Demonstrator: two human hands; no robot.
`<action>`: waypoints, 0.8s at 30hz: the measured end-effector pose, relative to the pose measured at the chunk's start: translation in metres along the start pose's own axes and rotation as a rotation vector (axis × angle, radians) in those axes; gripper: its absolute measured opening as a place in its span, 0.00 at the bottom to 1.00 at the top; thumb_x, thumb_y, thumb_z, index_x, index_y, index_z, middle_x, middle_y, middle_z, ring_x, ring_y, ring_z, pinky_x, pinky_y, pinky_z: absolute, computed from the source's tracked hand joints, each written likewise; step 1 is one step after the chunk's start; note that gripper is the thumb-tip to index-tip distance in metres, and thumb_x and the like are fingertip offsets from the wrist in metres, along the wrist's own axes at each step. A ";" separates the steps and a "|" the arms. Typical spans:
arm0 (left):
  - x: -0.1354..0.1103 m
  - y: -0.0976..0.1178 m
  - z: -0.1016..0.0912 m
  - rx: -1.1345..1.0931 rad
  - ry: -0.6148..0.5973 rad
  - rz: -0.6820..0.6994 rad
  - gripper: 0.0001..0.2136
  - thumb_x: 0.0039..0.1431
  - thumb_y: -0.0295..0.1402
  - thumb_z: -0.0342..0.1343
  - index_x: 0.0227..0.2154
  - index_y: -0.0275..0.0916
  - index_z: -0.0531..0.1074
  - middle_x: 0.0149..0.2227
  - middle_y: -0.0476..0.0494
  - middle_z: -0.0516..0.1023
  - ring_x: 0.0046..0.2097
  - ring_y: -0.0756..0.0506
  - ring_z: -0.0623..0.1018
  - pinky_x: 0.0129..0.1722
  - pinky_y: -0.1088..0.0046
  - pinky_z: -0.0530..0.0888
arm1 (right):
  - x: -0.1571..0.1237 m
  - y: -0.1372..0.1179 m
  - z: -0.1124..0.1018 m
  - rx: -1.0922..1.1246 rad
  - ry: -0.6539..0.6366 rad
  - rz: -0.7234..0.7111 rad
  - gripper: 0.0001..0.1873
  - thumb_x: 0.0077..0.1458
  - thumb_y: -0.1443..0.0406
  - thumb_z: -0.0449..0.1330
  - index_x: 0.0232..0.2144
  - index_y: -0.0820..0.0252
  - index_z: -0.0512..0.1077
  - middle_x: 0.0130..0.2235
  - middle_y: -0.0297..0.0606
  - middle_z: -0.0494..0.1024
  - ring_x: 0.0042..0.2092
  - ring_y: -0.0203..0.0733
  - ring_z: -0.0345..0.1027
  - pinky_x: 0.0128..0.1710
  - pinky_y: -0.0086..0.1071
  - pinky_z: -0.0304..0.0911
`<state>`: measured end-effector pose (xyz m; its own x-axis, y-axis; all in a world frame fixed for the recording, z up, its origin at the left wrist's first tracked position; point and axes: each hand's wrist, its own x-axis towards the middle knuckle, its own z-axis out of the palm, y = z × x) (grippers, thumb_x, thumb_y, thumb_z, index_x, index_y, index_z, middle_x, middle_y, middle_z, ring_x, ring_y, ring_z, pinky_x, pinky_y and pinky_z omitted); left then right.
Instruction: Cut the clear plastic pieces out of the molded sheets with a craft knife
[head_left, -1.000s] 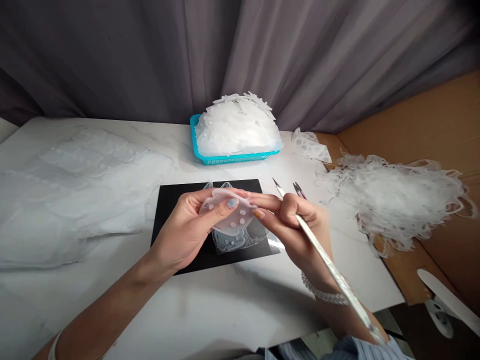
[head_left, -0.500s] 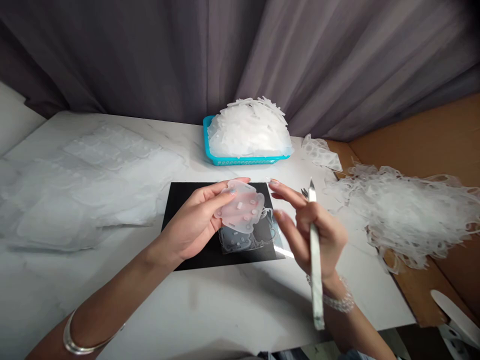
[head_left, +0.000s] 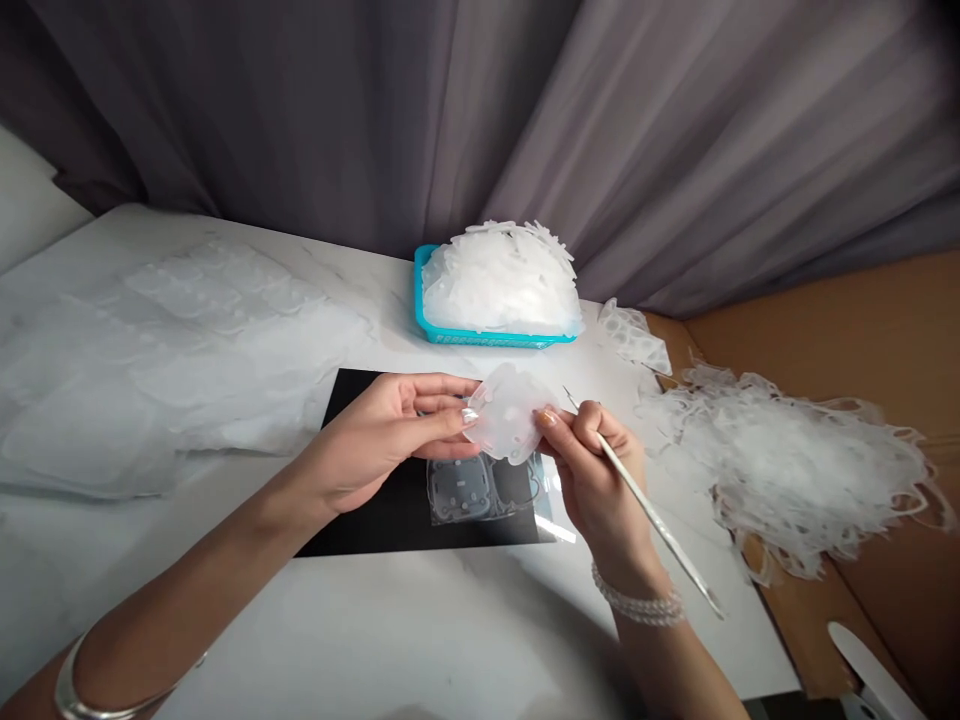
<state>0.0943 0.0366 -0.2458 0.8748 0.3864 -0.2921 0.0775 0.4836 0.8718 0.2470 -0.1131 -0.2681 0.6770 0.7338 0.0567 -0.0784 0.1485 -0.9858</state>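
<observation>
A heap of white scraps (head_left: 795,470) is seen at the right of the white tabletop (head_left: 390,640), and a blue basket (head_left: 450,335) at the far side. A black mat (head_left: 375,510) is laid in the middle. Above it, a soft white piece (head_left: 508,410) is pinched by the fingers of the left hand (head_left: 375,440) and right hand (head_left: 596,480). A thin tool (head_left: 652,520) is also gripped in the right hand.

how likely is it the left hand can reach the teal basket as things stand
Probably yes: only open table lies between the left hand and the teal basket beyond it, though its fingers hold a translucent piece.
</observation>
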 end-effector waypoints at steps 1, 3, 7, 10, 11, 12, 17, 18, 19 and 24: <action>-0.001 0.001 0.000 0.012 0.015 -0.001 0.14 0.56 0.34 0.66 0.46 0.39 0.80 0.43 0.42 0.83 0.46 0.44 0.82 0.47 0.71 0.80 | 0.000 -0.002 0.000 0.018 -0.004 0.019 0.29 0.54 0.65 0.67 0.20 0.57 0.48 0.21 0.26 0.56 0.26 0.30 0.50 0.27 0.26 0.55; -0.002 0.002 0.000 0.007 0.034 -0.007 0.13 0.56 0.33 0.66 0.44 0.38 0.80 0.41 0.43 0.84 0.45 0.44 0.83 0.45 0.73 0.80 | -0.001 -0.004 0.002 0.044 -0.011 0.048 0.29 0.54 0.65 0.67 0.20 0.57 0.47 0.21 0.26 0.56 0.26 0.30 0.50 0.27 0.25 0.55; 0.000 0.001 0.002 0.012 0.056 -0.037 0.14 0.56 0.33 0.65 0.46 0.37 0.79 0.39 0.42 0.84 0.42 0.45 0.83 0.45 0.71 0.81 | -0.003 -0.006 0.009 0.065 -0.003 0.094 0.30 0.51 0.64 0.69 0.19 0.57 0.47 0.20 0.25 0.56 0.25 0.30 0.51 0.26 0.24 0.57; 0.006 -0.002 -0.002 0.038 0.080 -0.030 0.16 0.57 0.36 0.63 0.48 0.38 0.78 0.40 0.41 0.84 0.41 0.44 0.83 0.44 0.68 0.81 | 0.002 -0.003 0.005 0.039 -0.007 0.118 0.31 0.49 0.61 0.69 0.19 0.55 0.47 0.20 0.26 0.59 0.25 0.30 0.55 0.25 0.25 0.60; 0.008 -0.003 -0.005 0.054 0.095 -0.021 0.16 0.58 0.37 0.62 0.49 0.39 0.77 0.41 0.40 0.83 0.42 0.43 0.83 0.44 0.68 0.81 | 0.007 -0.003 -0.001 0.007 0.001 0.107 0.30 0.49 0.60 0.69 0.19 0.55 0.47 0.21 0.26 0.60 0.26 0.31 0.57 0.27 0.26 0.62; 0.011 -0.005 -0.008 0.073 0.116 -0.015 0.17 0.59 0.39 0.61 0.49 0.40 0.76 0.43 0.39 0.83 0.45 0.42 0.82 0.43 0.68 0.81 | 0.015 -0.004 -0.008 -0.050 0.030 0.067 0.30 0.49 0.59 0.69 0.20 0.55 0.48 0.22 0.27 0.62 0.26 0.32 0.59 0.29 0.27 0.64; 0.024 -0.012 -0.023 0.180 0.183 -0.039 0.18 0.61 0.43 0.55 0.50 0.41 0.74 0.52 0.36 0.78 0.53 0.39 0.77 0.41 0.67 0.80 | 0.105 -0.028 -0.043 -0.644 0.503 -0.509 0.25 0.54 0.56 0.62 0.19 0.54 0.50 0.22 0.28 0.57 0.30 0.36 0.58 0.36 0.31 0.62; 0.024 -0.012 -0.024 0.207 0.166 -0.045 0.18 0.61 0.43 0.55 0.50 0.40 0.74 0.52 0.36 0.77 0.53 0.38 0.77 0.41 0.66 0.80 | 0.129 -0.033 -0.043 -0.699 0.526 -0.561 0.23 0.56 0.56 0.58 0.19 0.53 0.49 0.22 0.29 0.57 0.31 0.38 0.58 0.36 0.31 0.61; 0.024 -0.013 -0.024 0.238 0.145 -0.049 0.17 0.61 0.42 0.55 0.49 0.40 0.74 0.52 0.36 0.77 0.53 0.38 0.77 0.42 0.66 0.79 | 0.152 -0.037 -0.041 -0.705 0.504 -0.574 0.21 0.57 0.56 0.55 0.20 0.53 0.48 0.22 0.30 0.58 0.32 0.39 0.60 0.36 0.32 0.60; 0.022 -0.014 -0.021 0.361 0.091 -0.043 0.16 0.62 0.41 0.52 0.48 0.41 0.75 0.51 0.37 0.78 0.52 0.38 0.77 0.43 0.64 0.78 | 0.230 -0.025 -0.008 -0.696 0.157 -0.493 0.10 0.50 0.62 0.56 0.22 0.54 0.59 0.27 0.36 0.75 0.36 0.45 0.70 0.40 0.34 0.62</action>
<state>0.1027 0.0550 -0.2731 0.8222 0.4481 -0.3511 0.2910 0.1993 0.9357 0.4106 0.0463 -0.2320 0.6132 0.5846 0.5313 0.6817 -0.0517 -0.7298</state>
